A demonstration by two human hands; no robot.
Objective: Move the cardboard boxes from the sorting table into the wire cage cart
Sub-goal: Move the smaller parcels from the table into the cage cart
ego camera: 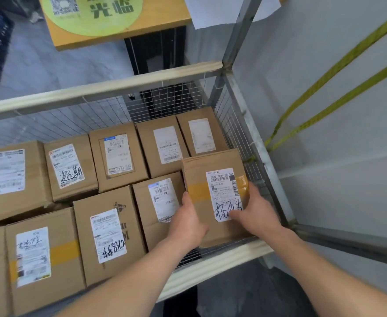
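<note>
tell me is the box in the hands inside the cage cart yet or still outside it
Inside: the held box sits within the wire cage cart, in its right near corner, gripped by the left hand and right hand.

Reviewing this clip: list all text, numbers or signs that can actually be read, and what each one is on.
"光临" – green round sign on the wooden tabletop.
"502B P021-00 044" and "P021" – white shipping label on the brown cardboard box held by the left hand and right hand.
Black handwriting on that label and on other boxes' labels: not clearly legible.
QR code on the green sign and remaining printed labels: too small or blurred.
</note>
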